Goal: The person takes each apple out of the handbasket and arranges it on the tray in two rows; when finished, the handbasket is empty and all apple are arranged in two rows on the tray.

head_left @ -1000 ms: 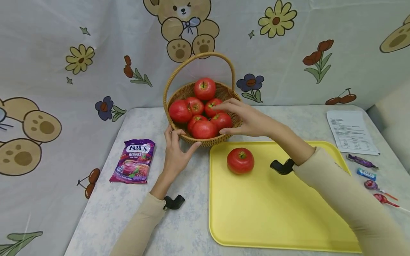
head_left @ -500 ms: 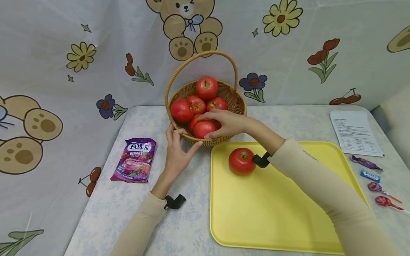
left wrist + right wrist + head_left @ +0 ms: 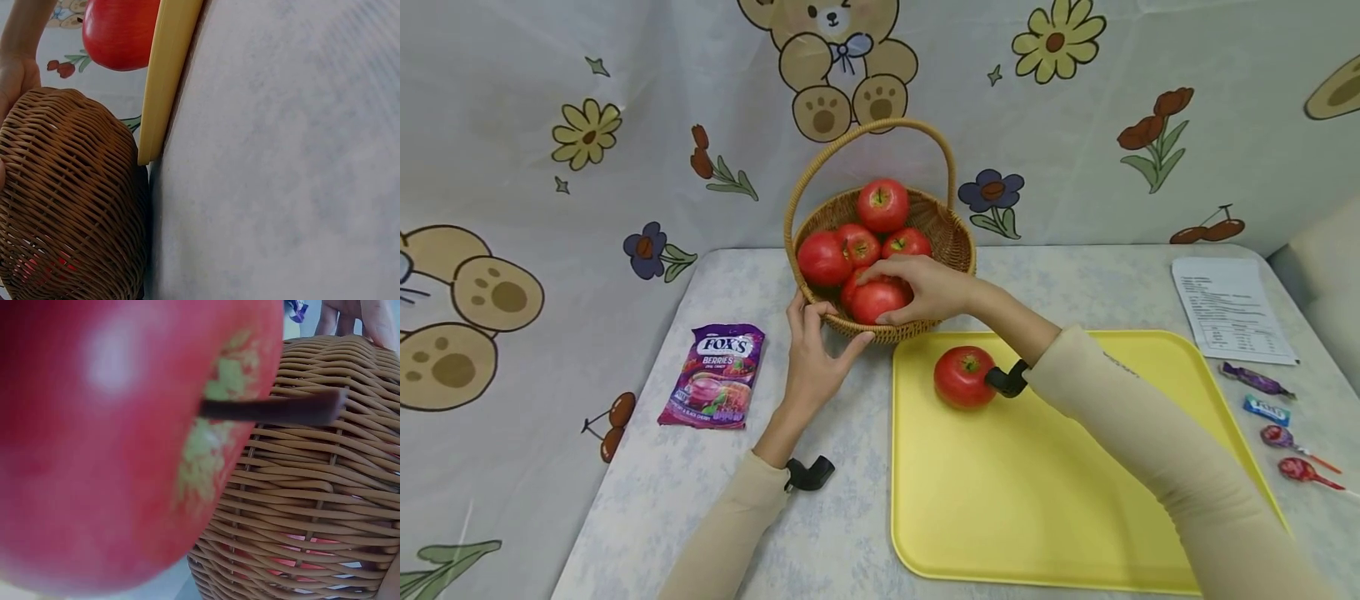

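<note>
we judge the work early: one round red apple [image 3: 964, 377] lies on the flat yellow plastic tray [image 3: 1060, 500], and several more red apples sit in the woven brown wicker basket [image 3: 951, 237], so most of the moving is left.

our right hand [image 3: 928, 287] reaches over the basket's near rim, its fingers [image 3: 887, 268] curled round the front red apple in the basket [image 3: 874, 302], thumb at its near side; the apple is not yet lifted clear. just behind those fingers sit the other apples.

our left hand [image 3: 815, 354] rests against the basket's outer wall, fingers spread and fairly straight, thumb along the weave, bracing it on the pale marbled surface [image 3: 715, 492]. the tray's apple lies just below our right wrist.
</note>
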A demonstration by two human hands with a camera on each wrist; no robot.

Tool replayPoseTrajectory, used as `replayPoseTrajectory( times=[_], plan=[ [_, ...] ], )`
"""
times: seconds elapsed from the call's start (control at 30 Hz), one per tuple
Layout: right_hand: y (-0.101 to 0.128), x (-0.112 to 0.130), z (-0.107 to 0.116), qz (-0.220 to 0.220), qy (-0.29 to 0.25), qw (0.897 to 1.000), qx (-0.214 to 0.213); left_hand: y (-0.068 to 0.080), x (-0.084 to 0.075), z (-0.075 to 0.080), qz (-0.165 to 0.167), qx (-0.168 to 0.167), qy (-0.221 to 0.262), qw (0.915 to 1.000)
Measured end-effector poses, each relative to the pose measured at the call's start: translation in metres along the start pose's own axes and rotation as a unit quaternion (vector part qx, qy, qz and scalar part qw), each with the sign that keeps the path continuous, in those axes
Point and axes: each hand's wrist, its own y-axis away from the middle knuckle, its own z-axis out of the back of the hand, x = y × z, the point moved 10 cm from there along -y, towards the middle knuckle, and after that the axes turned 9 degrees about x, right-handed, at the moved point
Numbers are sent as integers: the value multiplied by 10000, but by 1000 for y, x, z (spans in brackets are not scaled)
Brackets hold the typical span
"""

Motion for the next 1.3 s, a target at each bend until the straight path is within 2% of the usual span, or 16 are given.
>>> replayPoseTrajectory(
  times=[0.43, 0.7, 1.0, 1.3],
  plan=[
    [6, 3, 7, 54, 195, 9992, -349, -1, -1, 1, -29, -44, -36, 10000],
    [19, 14, 30, 126, 251, 9968, -745, 0, -1, 0, -54, -19, 45, 10000],
    [56, 29, 54, 269, 129, 9933, -1121, 1, 0, -1, 53, 34, 86, 9999],
    [104, 34, 58, 99, 518, 9894, -1351, 1, -1, 1, 11, 3, 84, 10000]
  ],
)
